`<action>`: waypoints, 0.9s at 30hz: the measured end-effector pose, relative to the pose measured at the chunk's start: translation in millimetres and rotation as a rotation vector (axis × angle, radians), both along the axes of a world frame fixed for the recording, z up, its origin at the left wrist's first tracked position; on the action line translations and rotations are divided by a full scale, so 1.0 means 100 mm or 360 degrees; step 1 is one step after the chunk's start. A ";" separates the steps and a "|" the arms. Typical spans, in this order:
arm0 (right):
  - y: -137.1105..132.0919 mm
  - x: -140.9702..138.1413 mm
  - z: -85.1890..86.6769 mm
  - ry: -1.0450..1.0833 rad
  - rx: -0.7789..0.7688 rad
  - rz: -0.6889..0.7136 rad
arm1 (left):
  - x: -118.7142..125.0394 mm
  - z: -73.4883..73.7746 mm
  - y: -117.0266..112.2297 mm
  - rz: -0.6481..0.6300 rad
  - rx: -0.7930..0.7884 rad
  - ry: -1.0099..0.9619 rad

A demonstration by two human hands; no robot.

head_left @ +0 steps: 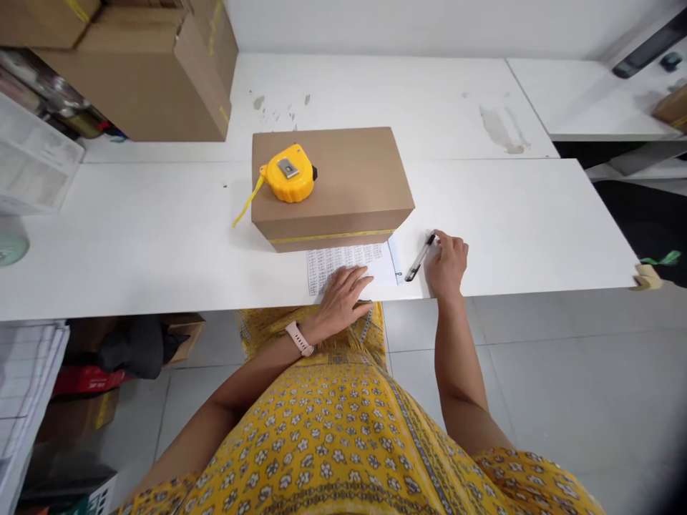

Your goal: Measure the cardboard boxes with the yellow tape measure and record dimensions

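A brown cardboard box [343,179] stands on the white table [134,236], with a yellow tape measure [288,174] on its top and a bit of tape hanging off the left side. A printed sheet of paper [370,259] lies at the table's front edge, partly under the box. My left hand [343,300] rests flat on the sheet, fingers spread; a watch is on its wrist. To the right, my right hand [446,263] is curled beside a black and silver pen [419,257] that lies on the table, its fingertips touching the pen's top end.
Large cardboard boxes [144,71] are stacked at the back left, next to clear plastic bins [32,157]. A second white table [585,96] stands at the back right. Under the table lie boxes and a dark bag [134,347]. Tiled floor [563,386] is to my right.
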State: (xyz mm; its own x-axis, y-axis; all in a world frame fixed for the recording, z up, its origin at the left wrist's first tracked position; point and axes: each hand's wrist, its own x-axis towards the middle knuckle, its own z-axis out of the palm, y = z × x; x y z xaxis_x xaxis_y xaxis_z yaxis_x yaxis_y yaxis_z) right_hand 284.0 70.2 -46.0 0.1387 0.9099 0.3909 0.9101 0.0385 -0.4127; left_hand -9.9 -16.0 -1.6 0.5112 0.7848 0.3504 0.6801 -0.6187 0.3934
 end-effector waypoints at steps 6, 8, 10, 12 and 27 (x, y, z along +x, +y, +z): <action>0.02 0.00 -0.10 0.0018 0.0088 -0.0030 | -0.51 0.82 0.40 0.0544 0.0629 -0.0568; 0.03 0.00 -0.12 0.0035 0.0100 -0.0044 | -0.69 1.02 0.64 0.0801 0.0574 -0.0556; 0.05 0.01 -0.14 0.0059 0.0107 -0.0055 | -0.81 1.13 0.87 0.0911 0.0365 -0.0505; 0.06 0.01 -0.13 0.0101 0.0132 -0.0072 | -0.87 1.17 1.04 0.0952 0.0170 -0.0487; -0.49 -1.51 1.38 0.2274 -0.0753 0.0857 | -0.48 1.43 0.35 0.0307 -0.1126 -0.1587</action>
